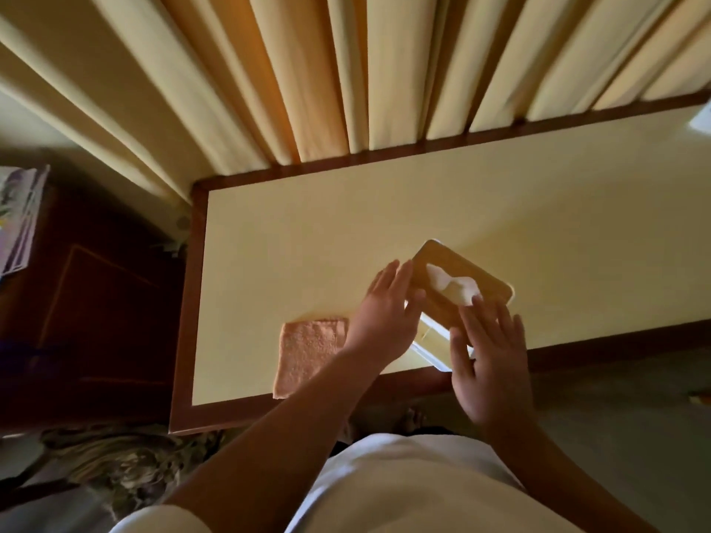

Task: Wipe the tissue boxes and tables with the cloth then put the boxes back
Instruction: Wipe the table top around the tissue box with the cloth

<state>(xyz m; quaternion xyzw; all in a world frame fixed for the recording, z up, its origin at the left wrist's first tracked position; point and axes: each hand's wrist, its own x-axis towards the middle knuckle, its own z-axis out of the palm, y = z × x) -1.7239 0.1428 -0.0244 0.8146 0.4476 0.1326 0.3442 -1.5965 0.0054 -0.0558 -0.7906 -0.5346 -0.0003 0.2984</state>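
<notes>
Right hand [488, 363], fingers spread, flanks the tissue box [461, 282] at five o'clock; left hand [384, 313], fingers straight, apparently touches it at nine. Cloth [307, 355] lies at eight on the table [346, 225]; even two-sided pressure should keep the box square.

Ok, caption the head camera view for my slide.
Left hand and right hand flank the tissue box at the table edge, cloth alongside.
</notes>
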